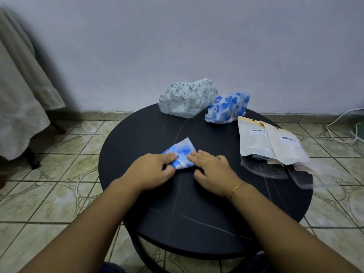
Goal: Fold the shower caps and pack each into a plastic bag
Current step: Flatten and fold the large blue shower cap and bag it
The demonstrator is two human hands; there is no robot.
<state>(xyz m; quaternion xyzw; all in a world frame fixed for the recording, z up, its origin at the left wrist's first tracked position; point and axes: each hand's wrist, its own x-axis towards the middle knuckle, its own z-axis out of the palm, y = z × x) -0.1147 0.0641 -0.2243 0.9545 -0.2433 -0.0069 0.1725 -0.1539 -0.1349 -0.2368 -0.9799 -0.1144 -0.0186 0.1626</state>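
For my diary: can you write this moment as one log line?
step: folding | left hand pinches blue cap | right hand presses it | two caps unfolded | bags waiting

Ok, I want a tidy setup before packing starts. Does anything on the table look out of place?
The plastic bags lie in a loose, overlapping pile at the table's right edge, and one clear bag sticks out past the rim, so it could slip off. Nothing else stands out.
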